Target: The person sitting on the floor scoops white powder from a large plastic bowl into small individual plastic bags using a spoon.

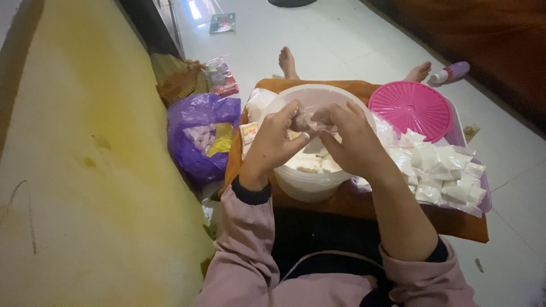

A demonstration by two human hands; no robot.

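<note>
The person is sitting on the white tiled floor (341,40) with a round white tub (310,182) resting on the lap, and both hands are working together just above its opening. The left hand (274,142) and the right hand (348,136) are each pinching closed on a small clear plastic packet (305,120), fingertips meeting in the middle so the packet is hanging between them over the tub. Pale contents are showing at the bottom of the tub, though what they are is too blurred to tell. Just to the right, a tray (483,202) is holding a heap of small white filled packets (441,170), and a round pink lid (410,108) is lying at its far end. On the left, a purple plastic bag (196,122) is sitting open beside the yellowish wall (85,142). A small bottle (450,72) is lying on the floor near the person's right foot (419,72).
</note>
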